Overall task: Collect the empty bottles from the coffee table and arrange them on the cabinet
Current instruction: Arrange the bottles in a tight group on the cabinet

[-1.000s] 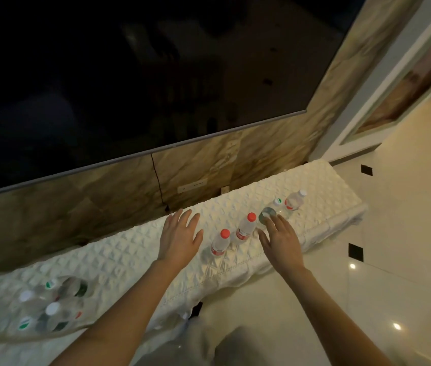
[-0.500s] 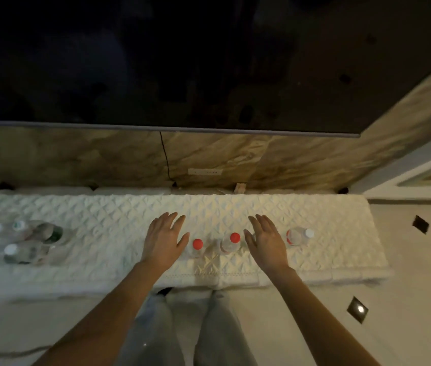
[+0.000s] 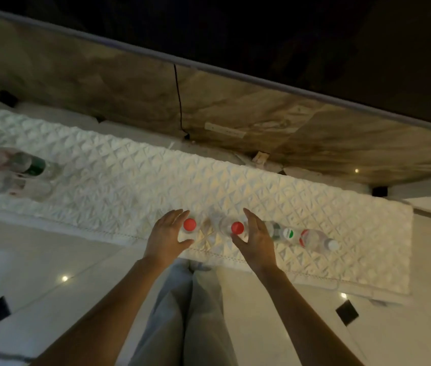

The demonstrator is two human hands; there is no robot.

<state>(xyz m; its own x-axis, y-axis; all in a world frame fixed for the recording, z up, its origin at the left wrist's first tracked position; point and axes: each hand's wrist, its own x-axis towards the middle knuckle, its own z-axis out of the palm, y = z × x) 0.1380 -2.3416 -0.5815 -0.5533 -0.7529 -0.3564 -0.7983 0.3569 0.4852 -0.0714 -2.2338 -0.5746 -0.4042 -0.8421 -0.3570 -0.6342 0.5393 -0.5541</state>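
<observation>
Several clear empty bottles stand in a row on the cabinet (image 3: 119, 178), which wears a white quilted cover. The left red-capped bottle (image 3: 189, 224) is beside the fingers of my left hand (image 3: 168, 237), which is open and curved around it without a clear grip. The second red-capped bottle (image 3: 237, 228) stands against the thumb side of my right hand (image 3: 257, 240), also open. To the right stand a green-and-white-capped bottle (image 3: 287, 233) and a white-capped bottle (image 3: 319, 240). My right hand hides part of the green-capped bottle's body.
A cluster of more bottles (image 3: 11, 170) stands at the cabinet's far left. A large dark TV screen (image 3: 261, 30) hangs above on a marble wall, with a cable (image 3: 178, 101) running down. Glossy tiled floor (image 3: 37, 260) and my legs (image 3: 182, 313) are below.
The view has tilted and moved closer. Both hands have closed in on the two red-capped bottles, and the green-capped bottle shows beside my right hand again.
</observation>
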